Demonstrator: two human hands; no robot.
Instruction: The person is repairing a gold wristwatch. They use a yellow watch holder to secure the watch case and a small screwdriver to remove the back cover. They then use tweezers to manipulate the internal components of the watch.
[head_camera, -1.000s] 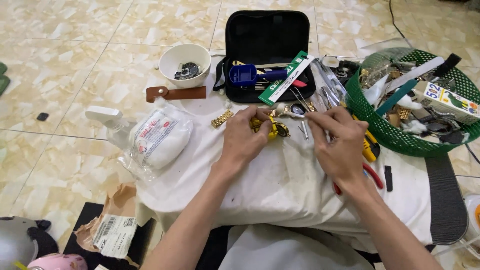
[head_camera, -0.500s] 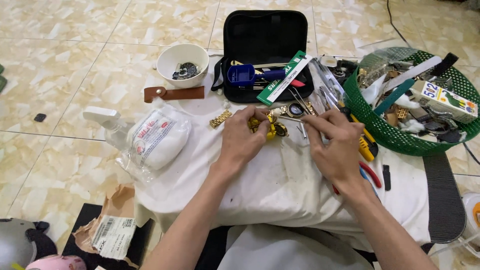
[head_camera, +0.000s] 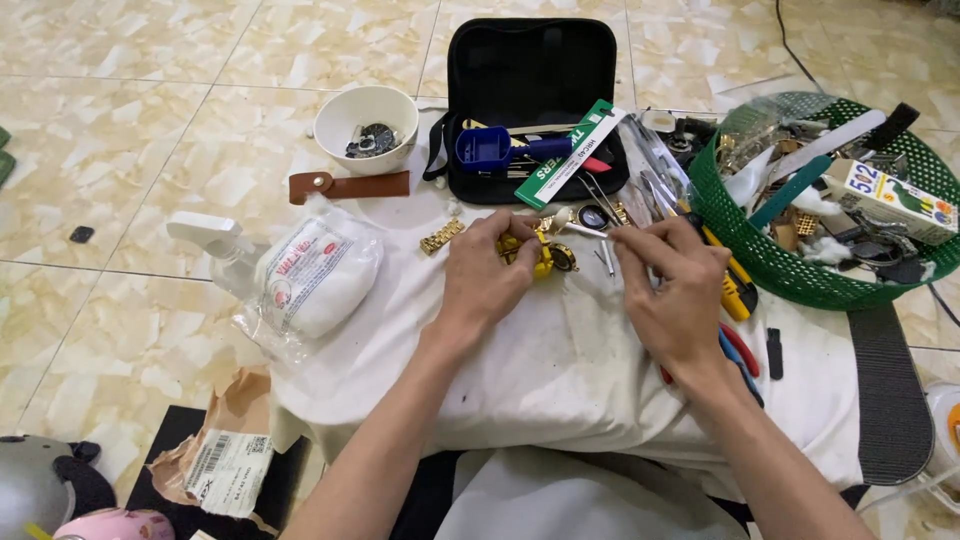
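Both hands work on the white cloth-covered table (head_camera: 560, 370). Left hand (head_camera: 487, 275) curls around a gold metal watch with yellow holder (head_camera: 540, 253), pinning it down. Right hand (head_camera: 672, 285), just right of it, pinches a thin silver metal tool (head_camera: 590, 230) between closed fingertips.

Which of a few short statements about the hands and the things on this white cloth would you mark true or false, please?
1. The left hand rests on a gold-coloured watch. True.
2. The white bowl stands to the right of the green basket. False: it stands far to the left, beside the black case.
3. The black case lies open with tools in it. True.
4. The right hand holds the brown leather strap. False: the strap lies untouched on the floor below the bowl; the right hand pinches a thin tool.
5. The plastic bag of white cotton lies left of the left hand. True.
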